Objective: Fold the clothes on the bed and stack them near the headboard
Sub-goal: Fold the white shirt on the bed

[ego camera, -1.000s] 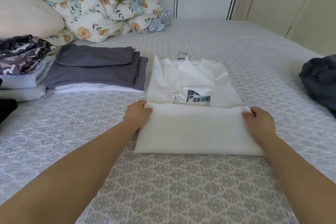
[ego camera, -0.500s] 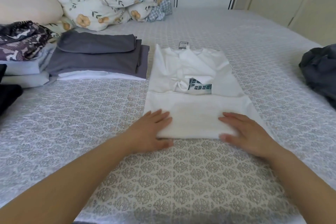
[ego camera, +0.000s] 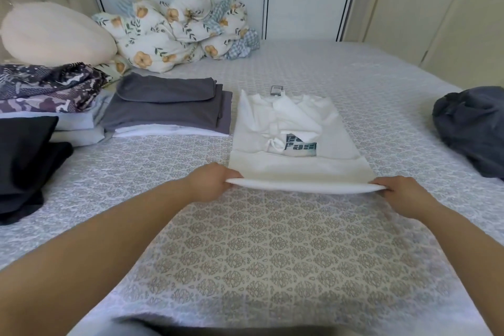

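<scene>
Shirt (ego camera: pixel 296 144) mid-bed (ego camera: pixel 272 254); folded stack (ego camera: pixel 166 112) left; crumpled garment (ego camera: pixel 471 128) right.

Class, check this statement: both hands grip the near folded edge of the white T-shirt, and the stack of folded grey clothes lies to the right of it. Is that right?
Not quite. In the head view the left hand and right hand do grip the near edge of the white T-shirt, but the stack of folded grey clothes lies to its left, not right.

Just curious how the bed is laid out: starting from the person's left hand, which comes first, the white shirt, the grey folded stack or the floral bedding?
1. White shirt, gripped by the left hand.
2. Grey folded stack, beyond, leftward.
3. Floral bedding, far end by the cupboards.
</scene>
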